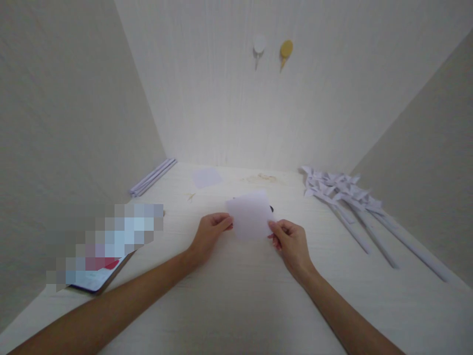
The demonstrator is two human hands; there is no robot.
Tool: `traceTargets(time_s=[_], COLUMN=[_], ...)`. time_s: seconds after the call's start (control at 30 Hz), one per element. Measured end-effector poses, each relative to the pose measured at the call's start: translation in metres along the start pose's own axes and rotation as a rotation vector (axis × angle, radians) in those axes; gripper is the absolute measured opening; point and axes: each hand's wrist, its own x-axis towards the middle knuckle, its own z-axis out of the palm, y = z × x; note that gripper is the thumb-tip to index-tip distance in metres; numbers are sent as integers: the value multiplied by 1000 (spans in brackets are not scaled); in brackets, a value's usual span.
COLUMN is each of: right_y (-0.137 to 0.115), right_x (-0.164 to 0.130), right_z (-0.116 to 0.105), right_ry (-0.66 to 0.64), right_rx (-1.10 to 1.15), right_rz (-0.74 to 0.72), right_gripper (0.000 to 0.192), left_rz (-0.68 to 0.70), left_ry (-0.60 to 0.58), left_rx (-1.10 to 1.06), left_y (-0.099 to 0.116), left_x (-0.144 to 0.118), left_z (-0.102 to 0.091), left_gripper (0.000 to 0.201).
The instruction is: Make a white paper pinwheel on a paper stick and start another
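Observation:
A small white square of paper [250, 215] is held up over the middle of the pale table [236, 296]. My left hand [210, 234] pinches its left edge and my right hand [290, 241] pinches its lower right corner. A small dark object [272, 208] peeks out just behind the paper's right side; what it is cannot be told.
Several white paper pinwheels on long sticks [347, 202] lie at the right. Rolled paper sticks [153, 176] rest against the left wall. Another paper square [206, 177] lies farther back. A tablet [99, 276] sits at the left edge. Two hooks, white [259, 47] and yellow [286, 50], hang on the back wall.

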Motion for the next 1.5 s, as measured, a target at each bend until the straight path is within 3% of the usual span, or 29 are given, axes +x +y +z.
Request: traceTargets(time_s=[0.17,0.27,0.47,0.57,0.7,0.87,1.03,1.1,1.17,1.3,1.5], right_y=[-5,-7,-7,-5,-3,-1,-4,-6,-6,-4,-6], right_x=[2,3,4,3,-3,-7,-5,-5,-4,-2,-4], right_z=[-6,-9,-11,-9,-4,-2,-3,-4,-4,-4,-4], right_ry=[-35,-57,-56,-61,-210,-417,-315,-303,-362,-499,-532], right_rx=[-185,-252,-341,-362,-339,-150,148,179,169,91,21], right_rz=[-34,-55,-90,-108,-98,-99,-76,-121,-156,-89,22], right_gripper=[37,37,38,39,42,44,23,37,43,25,17], left_rz=[8,30,60,84,100,33,5,3,2,17,-3], left_ry=[6,82,86,91,134,169,154,144,123,85,64], left_rx=[-192,-125,99,30,-110,-86,55,116,170,243,252], left_y=[3,4,4,1,-2,1,2,1,2,6,8], left_x=[5,7,2,2,5,6,4,3,3,1,1], left_z=[-4,-6,-6,-5,-7,-9,-10,-10,-10,-8,-8], left_gripper=[18,18,20,20,19,19,24,26,29,30,30])
